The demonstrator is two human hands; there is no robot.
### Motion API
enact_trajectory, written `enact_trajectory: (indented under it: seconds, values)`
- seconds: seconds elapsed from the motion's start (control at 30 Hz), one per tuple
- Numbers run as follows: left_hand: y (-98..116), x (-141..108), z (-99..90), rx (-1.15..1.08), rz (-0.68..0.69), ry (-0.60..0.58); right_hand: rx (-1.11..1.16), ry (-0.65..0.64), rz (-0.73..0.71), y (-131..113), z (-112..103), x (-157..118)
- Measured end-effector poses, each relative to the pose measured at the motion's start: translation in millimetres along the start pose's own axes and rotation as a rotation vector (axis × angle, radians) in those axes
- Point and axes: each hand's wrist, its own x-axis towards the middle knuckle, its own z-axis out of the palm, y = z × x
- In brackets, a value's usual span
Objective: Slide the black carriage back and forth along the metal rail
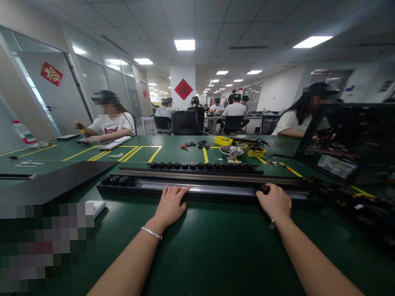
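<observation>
A long black rail-like assembly (219,195) with a shiny strip along its top lies across the green table. My left hand (171,202) rests on its near edge left of the middle, fingers spread over the strip. Farther right, my right hand (275,199) is closed around a small black knob-like piece (264,188) at the strip. Round black pieces (118,179) sit at the assembly's left end. Just behind it runs a second long bar (185,175), and beyond that a row of small black parts (201,166).
A black panel (51,180) lies at the left. Toward the back are a metal bowl (231,151), yellow trays (223,140) and a red-handled screwdriver (186,147). A large black case (357,136) stands at the right. Two people sit across the table.
</observation>
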Motion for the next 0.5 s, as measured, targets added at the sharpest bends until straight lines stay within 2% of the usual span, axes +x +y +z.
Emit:
enact_trajectory:
  seconds: [0.17, 0.33, 0.5]
  values:
    - [-0.9, 0.2, 0.7, 0.002, 0.003, -0.004, 0.009, -0.017, 0.010, 0.5, -2.3, 0.9]
    - [-0.7, 0.0, 0.3, -0.002, 0.007, -0.002, -0.012, 0.040, 0.017, 4.4, -0.5, 1.0]
    - [-0.2, -0.1, -0.5, -0.002, 0.004, -0.007, -0.008, 0.041, 0.031, 8.6, 3.3, 3.9]
